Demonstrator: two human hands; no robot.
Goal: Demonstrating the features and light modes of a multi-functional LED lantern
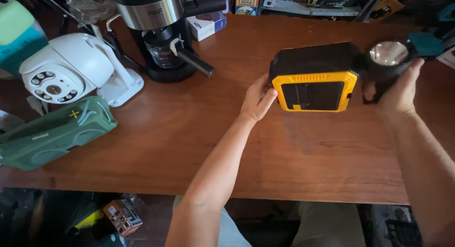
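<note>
A black lantern torch point(313, 71) with a yellow-framed side panel rests on the brown wooden table point(189, 133) at the right. Its round reflector head point(388, 53) points right and up. My left hand point(257, 99) grips the torch's left end, thumb against the yellow frame. My right hand point(399, 88) wraps around the reflector head from below and behind. Both forearms reach in from the bottom of the view.
A white dome security camera point(66, 69) and a green portable speaker point(54, 133) lie at the left. A black and steel coffee maker point(163, 33) stands at the back. Small boxes point(206, 24) sit behind it. The table's near edge runs along the bottom.
</note>
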